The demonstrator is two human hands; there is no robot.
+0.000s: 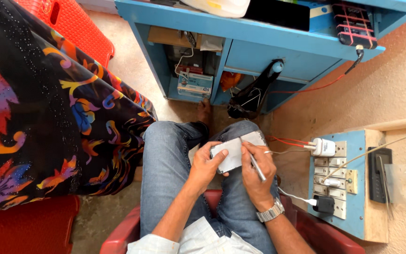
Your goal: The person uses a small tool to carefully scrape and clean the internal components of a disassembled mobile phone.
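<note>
Head view looks straight down at my lap, where I sit in a red plastic chair (118, 237) with my jeans-clad knees together. My left hand (206, 162) is clasped around the near end of a flat grey device (233, 151), thumb lying over its top face and fingers wrapped beneath, so the panel rests steady across my right thigh rather than hanging free. My right hand (255, 170) is closed on a thin metal tool (256, 167), pinched like a pen with the shaft running back across my palm; its working end is hidden behind my fingers, so I cannot tell exactly where it meets the device. Holding the device low on my leg gives both wrists a brace, as I judge it.

Room is tight. To my left a person in a black, brightly patterned garment (48, 108) sits just beside my knee, hemming in that elbow. Ahead, the blue wooden table (259, 44) overhangs my feet, with a small boxed unit (194, 85) on its lower shelf and a red wire trailing off its corner. On my right the blue switchboard (337, 181) on the wall stands near my forearm, with a white charger (324, 146) plugged in and cables (290, 142) crossing toward my right hand. Open space remains only directly above my lap.
</note>
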